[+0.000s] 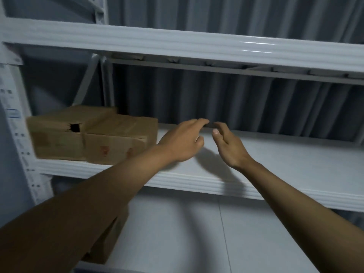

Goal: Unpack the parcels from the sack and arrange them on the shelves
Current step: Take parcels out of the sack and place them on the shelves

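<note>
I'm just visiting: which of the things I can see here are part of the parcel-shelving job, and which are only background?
Part of the job:
- cardboard boxes at the left end of the middle shelf
- another box on the level below
- left hand and right hand, both holding nothing

Background:
- grey curtain behind the rack
- upper shelf beam

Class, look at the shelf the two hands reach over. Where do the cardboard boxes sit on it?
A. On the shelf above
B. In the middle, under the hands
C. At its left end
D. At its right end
C: the cardboard boxes sit at the left end of the shelf, left of the left hand and right hand.
</note>
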